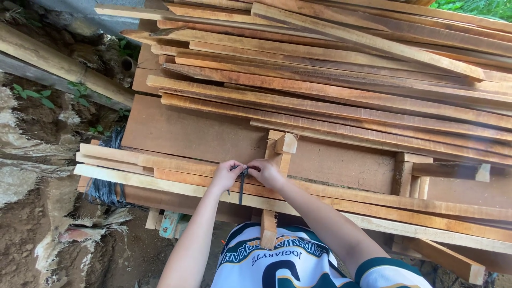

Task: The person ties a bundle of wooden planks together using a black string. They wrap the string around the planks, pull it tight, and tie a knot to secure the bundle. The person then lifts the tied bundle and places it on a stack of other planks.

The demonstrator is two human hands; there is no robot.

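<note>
Both hands meet at the near edge of a stack of long wooden slats (176,176). My left hand (226,175) and my right hand (265,172) pinch the two ends of a thin dark strap (242,184), which hangs down between them over the slats' edge. A short upright wooden piece (281,152) stands just behind my right hand. Fingertips hide where the strap ends.
A big pile of long reddish-brown slats (341,69) fills the upper half, lying on a wide flat board (186,133). Black plastic (106,186) bunches at the left end. Bare dirt and stone (32,176) lie left, with a thick timber beam (58,64) beyond.
</note>
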